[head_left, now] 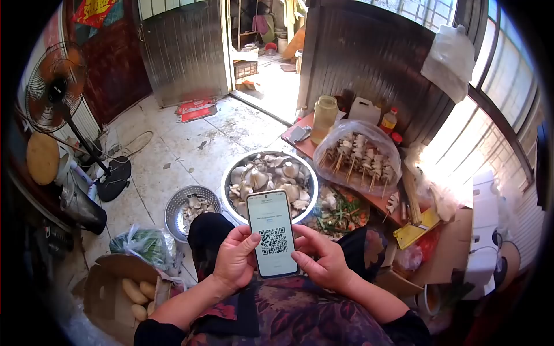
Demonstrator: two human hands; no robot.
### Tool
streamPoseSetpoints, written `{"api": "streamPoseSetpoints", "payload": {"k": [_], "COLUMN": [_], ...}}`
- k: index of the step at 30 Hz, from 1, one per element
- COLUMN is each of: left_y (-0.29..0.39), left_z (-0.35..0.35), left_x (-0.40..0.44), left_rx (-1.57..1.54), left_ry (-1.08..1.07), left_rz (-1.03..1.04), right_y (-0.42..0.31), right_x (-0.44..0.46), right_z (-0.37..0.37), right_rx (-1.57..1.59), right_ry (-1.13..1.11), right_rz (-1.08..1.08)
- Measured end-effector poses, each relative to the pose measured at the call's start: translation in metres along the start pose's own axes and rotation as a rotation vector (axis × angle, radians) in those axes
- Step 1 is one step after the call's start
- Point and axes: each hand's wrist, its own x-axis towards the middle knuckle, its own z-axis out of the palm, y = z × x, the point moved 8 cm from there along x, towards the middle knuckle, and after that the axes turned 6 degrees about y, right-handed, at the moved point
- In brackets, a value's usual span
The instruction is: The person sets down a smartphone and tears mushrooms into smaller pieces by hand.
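Fingers of the left hand (235, 258) and right hand (324, 260) hold a phone (272, 233) — bagged skewers (358, 155) look done, loose mushrooms (259, 176) in the basin (315, 193) apparently not.

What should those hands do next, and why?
Maybe put the phone down first: the left hand and right hand are both holding it, so neither looks free for the mushrooms in the metal bowl just beyond.
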Motion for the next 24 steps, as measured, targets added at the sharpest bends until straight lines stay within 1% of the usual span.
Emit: {"api": "streamPoseSetpoints", "payload": {"k": [2,3,5,9,11,15,17,19,22,24], "left_y": [0.003,-0.009,-0.007,-0.01,-0.006,0.003,0.009,0.009,0.011,0.015], "left_z": [0.002,0.008,0.012,0.006,0.006,0.006,0.006,0.002,-0.003,-0.002], "left_x": [0.0,-0.006,-0.005,0.008,0.016,0.031,0.04,0.053,0.075,0.089], "left_rx": [0.019,0.006,0.006,0.012,0.002,-0.025,-0.035,-0.032,0.017,0.101], "left_ry": [0.001,0.019,0.044,0.048,0.06,0.075,0.077,0.092,0.107,0.125], "left_rz": [-0.003,-0.025,-0.055,-0.104,-0.075,-0.055,-0.03,-0.035,-0.073,-0.124], "right_y": [0.007,0.014,0.021,0.032,0.031,0.035,0.047,0.057,0.063,0.077], "right_x": [0.0,-0.01,-0.008,0.0,0.01,0.03,0.036,0.046,0.065,0.08], "right_z": [0.006,0.001,0.003,0.002,0.001,0.003,0.003,0.008,0.004,-0.003], "right_rx": [0.546,0.546,0.689,0.718,0.724,0.714,0.779,0.665,0.614,0.678], "right_ry": [0.023,0.021,0.051,0.064,0.075,0.1,0.164,0.071,0.063,0.099], "right_rz": [0.064,0.095,0.114,0.141,0.111,0.118,0.197,0.31,0.32,0.352]}}
